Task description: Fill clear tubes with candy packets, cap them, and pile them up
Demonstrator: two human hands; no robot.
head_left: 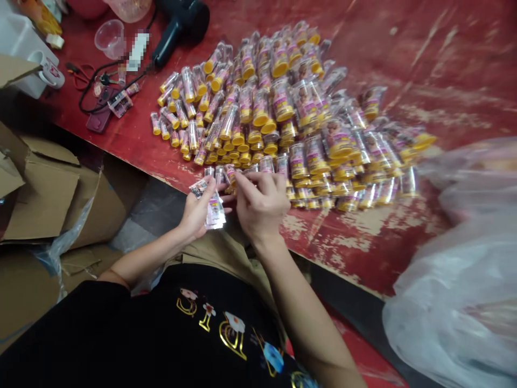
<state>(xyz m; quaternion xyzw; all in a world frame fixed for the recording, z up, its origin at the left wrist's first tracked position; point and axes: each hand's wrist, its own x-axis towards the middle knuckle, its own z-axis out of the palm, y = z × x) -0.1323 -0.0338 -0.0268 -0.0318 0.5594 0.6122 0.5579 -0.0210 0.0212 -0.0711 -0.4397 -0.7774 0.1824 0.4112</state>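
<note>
My left hand [197, 209] is closed around a small stack of shiny printed labels [215, 211], the thumb pressing on top. Close beside it, my right hand [262, 202] has its fingers bent together at the near edge of the pile; what its fingertips hold, if anything, is hidden. Just beyond both hands lies a large heap of small clear tubes [260, 108] with yellow caps and pink-purple printing. A few tubes stand right behind my fingers.
The heap lies on a worn red table [436, 64]. Back left are a dark heat gun [177, 29], a clear cup [110, 39], red-handled pliers [81, 75] and a phone [99, 116]. Cardboard boxes [44, 188] stand at left; a translucent plastic bag [464, 280] bulges at right.
</note>
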